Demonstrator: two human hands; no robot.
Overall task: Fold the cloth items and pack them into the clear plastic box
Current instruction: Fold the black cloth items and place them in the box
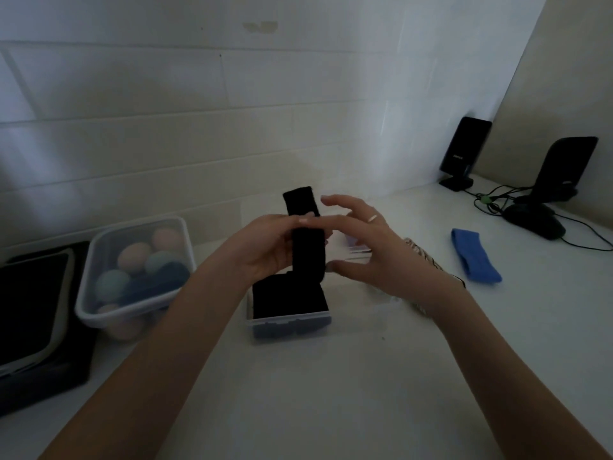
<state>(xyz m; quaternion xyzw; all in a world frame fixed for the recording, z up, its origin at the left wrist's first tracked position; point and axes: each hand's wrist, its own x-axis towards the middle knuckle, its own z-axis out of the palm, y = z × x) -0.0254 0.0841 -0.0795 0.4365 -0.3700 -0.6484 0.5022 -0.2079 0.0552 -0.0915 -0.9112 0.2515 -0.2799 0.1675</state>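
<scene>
Left hand [265, 247] is pinching a black cloth strip [303, 234] above the clear plastic box [288, 322], right hand [374, 250] spreading open, empty, beside it.

Bare forearms, ring [373, 218] on R finger

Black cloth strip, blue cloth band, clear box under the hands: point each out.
black cloth strip [306, 247]: head view, middle of the upright strip.
blue cloth band [475, 255]: head view, centre of its top face.
clear plastic box [288, 322]: head view, near front rim.
</scene>
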